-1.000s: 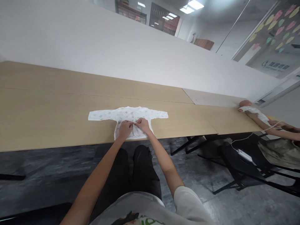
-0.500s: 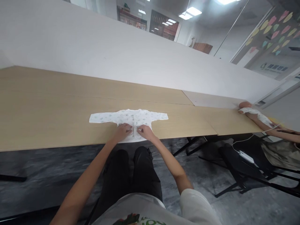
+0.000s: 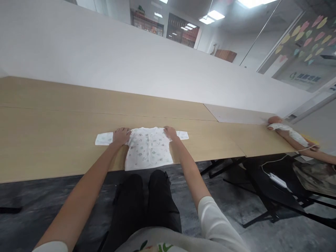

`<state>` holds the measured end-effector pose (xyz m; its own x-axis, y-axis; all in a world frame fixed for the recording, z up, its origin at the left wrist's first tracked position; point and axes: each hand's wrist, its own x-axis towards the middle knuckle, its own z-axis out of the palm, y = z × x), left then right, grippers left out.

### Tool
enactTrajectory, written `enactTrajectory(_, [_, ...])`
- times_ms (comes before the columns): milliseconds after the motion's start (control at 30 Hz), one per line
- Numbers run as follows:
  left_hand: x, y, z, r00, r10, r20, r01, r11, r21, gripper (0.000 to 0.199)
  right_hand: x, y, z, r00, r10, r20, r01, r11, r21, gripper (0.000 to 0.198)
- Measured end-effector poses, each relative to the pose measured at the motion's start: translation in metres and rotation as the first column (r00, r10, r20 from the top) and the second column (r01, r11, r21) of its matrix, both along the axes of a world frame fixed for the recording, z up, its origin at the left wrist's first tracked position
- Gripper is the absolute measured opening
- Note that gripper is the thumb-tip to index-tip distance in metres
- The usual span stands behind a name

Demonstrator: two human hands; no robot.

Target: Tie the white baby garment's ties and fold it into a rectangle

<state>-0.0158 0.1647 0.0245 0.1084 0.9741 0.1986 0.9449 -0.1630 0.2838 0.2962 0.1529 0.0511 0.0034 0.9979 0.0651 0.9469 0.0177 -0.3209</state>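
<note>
A small white baby shirt (image 3: 148,148) with a tiny printed pattern lies flat on the table, front side up, sleeves spread to both sides. Its front placket runs down the middle and its hem lies along the table's near edge. My left hand (image 3: 121,135) rests open on the left-hand sleeve, close to the shoulder, fingers lying on the cloth. On the other side, my right hand (image 3: 170,133) lies open over the opposite sleeve where it joins the body. Both cuffs show beyond my hands.
The long wooden table (image 3: 65,150) runs along a white partition (image 3: 131,63). At its far right end lies a baby doll (image 3: 285,129) in white clothing, with another person's arm (image 3: 320,156) beside it. A black chair (image 3: 273,196) with a white power strip (image 3: 278,181) stands below.
Both hands have moved from the shirt's front placket up and outward onto the sleeves. The shirt's body now shows whole, its hem nearer the table edge.
</note>
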Motion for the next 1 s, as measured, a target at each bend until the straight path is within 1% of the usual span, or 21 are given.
enactTrajectory(100, [-0.006,0.01,-0.002,1.0,-0.024,-0.017,0.024,1.0,0.007,0.041,0.0,0.007,-0.006,0.996,0.019,0.091,-0.021,1.0,0.02,0.028])
enactTrajectory(167, [-0.009,0.015,-0.002,0.999,-0.043,-0.03,0.043,0.999,0.003,0.039,0.002,0.011,-0.009,0.994,0.022,0.104,-0.025,0.999,0.034,0.027])
enactTrajectory(267, [-0.014,0.019,0.002,0.997,-0.075,0.008,0.076,0.996,-0.046,0.036,0.008,0.015,-0.013,0.999,0.006,0.053,-0.008,0.999,0.042,0.025])
enactTrajectory(367, [-0.021,0.02,0.008,0.994,-0.095,0.046,0.099,0.991,-0.094,0.04,0.018,0.016,-0.015,0.999,0.018,-0.043,-0.016,0.999,0.049,0.026])
enactTrajectory(467, [-0.03,0.017,0.014,0.995,-0.097,-0.001,0.096,0.988,-0.121,0.044,0.03,0.014,-0.015,0.994,0.029,-0.103,-0.024,0.998,0.051,0.028])
enactTrajectory(567, [-0.033,0.016,0.019,0.992,-0.105,-0.076,0.092,0.983,-0.159,0.047,0.04,0.012,-0.014,0.996,0.033,-0.08,-0.027,0.997,0.067,0.033])
enactTrajectory(667, [-0.029,0.021,0.025,0.985,-0.103,-0.141,0.075,0.979,-0.187,0.047,0.045,0.017,-0.009,0.999,0.028,-0.042,-0.027,0.999,0.03,0.037])
enactTrajectory(733, [-0.022,0.029,0.034,0.982,-0.072,-0.175,0.043,0.985,-0.165,0.045,0.046,0.026,0.001,1.0,0.026,-0.005,-0.026,0.999,0.023,0.035])
enactTrajectory(767, [-0.019,0.034,0.041,0.982,-0.046,-0.181,0.021,0.99,-0.137,0.044,0.046,0.031,0.009,1.0,0.022,0.023,-0.023,0.999,0.04,0.034])
enactTrajectory(800, [-0.017,0.04,0.05,0.984,-0.022,-0.176,0.005,0.996,-0.093,0.043,0.046,0.038,0.019,0.999,0.011,0.054,-0.015,0.997,0.074,0.034])
enactTrajectory(867, [-0.014,0.05,0.073,0.991,0.039,-0.128,-0.039,0.999,0.003,0.043,0.046,0.05,0.044,0.993,-0.029,0.11,0.008,0.982,0.189,0.036])
enactTrajectory(900, [-0.013,0.054,0.087,0.995,0.066,-0.081,-0.06,0.995,0.074,0.044,0.046,0.055,0.058,0.99,-0.049,0.129,0.013,0.963,0.267,0.037])
enactTrajectory(933, [-0.014,0.056,0.102,0.997,0.065,-0.032,-0.06,0.989,0.136,0.046,0.047,0.059,0.073,0.988,-0.063,0.139,0.01,0.937,0.35,0.038])
enactTrajectory(1000, [-0.017,0.056,0.128,0.999,0.028,0.045,-0.039,0.961,0.273,0.052,0.046,0.062,0.099,0.985,-0.072,0.155,-0.016,0.864,0.503,0.044])
